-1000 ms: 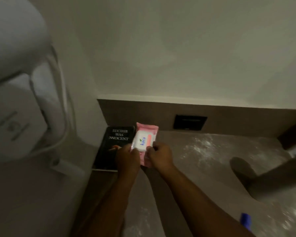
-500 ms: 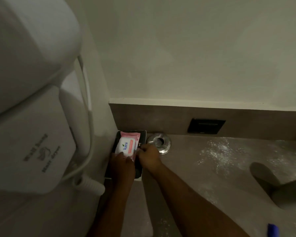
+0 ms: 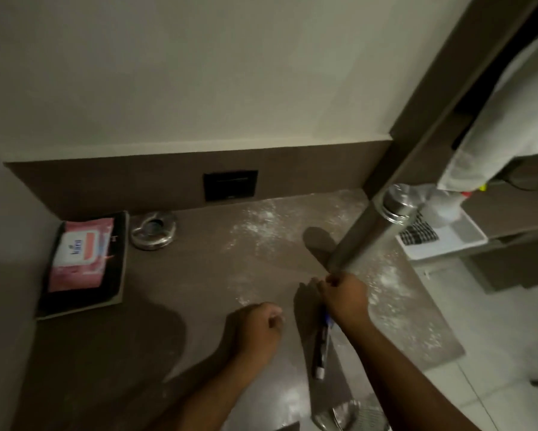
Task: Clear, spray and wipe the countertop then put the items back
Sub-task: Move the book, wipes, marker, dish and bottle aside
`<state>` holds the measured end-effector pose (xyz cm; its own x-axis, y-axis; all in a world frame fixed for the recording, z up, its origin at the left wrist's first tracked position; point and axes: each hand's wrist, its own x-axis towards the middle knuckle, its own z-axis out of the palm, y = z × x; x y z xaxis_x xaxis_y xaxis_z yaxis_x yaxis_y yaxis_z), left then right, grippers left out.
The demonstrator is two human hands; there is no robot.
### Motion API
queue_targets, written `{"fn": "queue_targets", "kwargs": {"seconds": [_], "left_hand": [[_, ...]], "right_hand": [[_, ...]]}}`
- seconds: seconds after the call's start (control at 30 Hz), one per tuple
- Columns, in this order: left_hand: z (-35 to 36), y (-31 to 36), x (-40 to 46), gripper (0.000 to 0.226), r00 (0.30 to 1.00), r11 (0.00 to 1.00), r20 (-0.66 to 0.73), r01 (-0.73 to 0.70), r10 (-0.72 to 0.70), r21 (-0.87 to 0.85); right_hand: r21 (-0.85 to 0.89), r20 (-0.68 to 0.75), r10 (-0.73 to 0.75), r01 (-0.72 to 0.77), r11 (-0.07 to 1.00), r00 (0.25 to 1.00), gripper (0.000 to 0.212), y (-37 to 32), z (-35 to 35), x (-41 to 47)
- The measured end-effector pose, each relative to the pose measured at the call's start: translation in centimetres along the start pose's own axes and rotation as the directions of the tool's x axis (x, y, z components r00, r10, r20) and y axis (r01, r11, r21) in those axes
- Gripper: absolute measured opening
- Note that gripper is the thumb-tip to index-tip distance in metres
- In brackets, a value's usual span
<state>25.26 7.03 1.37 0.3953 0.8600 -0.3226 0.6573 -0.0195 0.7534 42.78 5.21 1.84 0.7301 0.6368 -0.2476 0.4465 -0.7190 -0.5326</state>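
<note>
i see a dark brown countertop (image 3: pixel 174 293) dusted with white powder (image 3: pixel 255 222) toward its back right. in the back left corner lies a black book (image 3: pixel 112 275) with a pink wipes pack (image 3: pixel 78 253) on top, a round steel ashtray (image 3: pixel 153 230) just beside it. a pen (image 3: pixel 320 353) lies near the front, some steel thing (image 3: pixel 339 415) sits at the front edge, too cut off for me to tell what, and a white tray (image 3: pixel 448 241) rests at the far right edge.
</note>
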Motion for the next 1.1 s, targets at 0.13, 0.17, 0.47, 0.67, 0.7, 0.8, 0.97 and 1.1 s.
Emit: {"fn": "queue_targets", "kwargs": {"seconds": [0.13,0.17,0.47,0.67,0.7,0.8,0.97,1.1], "left_hand": [[5.0,1.9,-0.7,0.020,0.992,0.987,0.129,-0.025,0.004,0.157],[5.9,2.1,-0.9,0.022,0.987,0.984,0.159,-0.023,-0.006,0.179],[5.8,-0.2,-2.2,0.033,0.996,0.932,0.028,0.068,-0.084,0.355],[-2.2,-2.3,-0.4,0.019,0.954,0.974,-0.195,0.221,-0.227,-0.051],[-3.8,-3.1,-0.1,0.012,0.941,0.951,-0.208,0.223,-0.267,-0.212],[-8.8,-6.0,0.9,0.013,0.894,0.869,-0.253,0.237,-0.371,-0.435],[-15.1,-11.4,2.8,0.014,0.798,0.838,-0.389,0.247,-0.460,-0.486],[-17.8,-14.5,4.6,0.016,0.775,0.877,-0.454,0.263,-0.440,-0.401]], "right_hand": [[-0.225,0.222,0.160,-0.109,0.968,0.962,0.044,4.5,-1.0,-0.5],[-0.225,0.260,0.166,-0.108,0.968,0.951,0.045,4.9,-0.8,-0.8],[0.016,0.367,0.012,-0.020,1.000,0.930,0.032,1.6,1.4,-2.0],[0.249,0.346,-0.156,0.069,0.966,0.925,0.022,-8.8,5.9,-1.7],[0.280,0.348,-0.184,0.086,0.956,0.919,0.021,-11.0,7.0,-1.9],[0.352,0.366,-0.255,0.121,0.928,0.895,0.020,-17.5,10.5,-3.4],[0.329,0.463,-0.415,0.283,0.901,0.783,0.013,-24.6,16.7,-6.3],[0.273,0.474,-0.454,0.364,0.890,0.754,0.015,-27.2,20.2,-6.9]]}}
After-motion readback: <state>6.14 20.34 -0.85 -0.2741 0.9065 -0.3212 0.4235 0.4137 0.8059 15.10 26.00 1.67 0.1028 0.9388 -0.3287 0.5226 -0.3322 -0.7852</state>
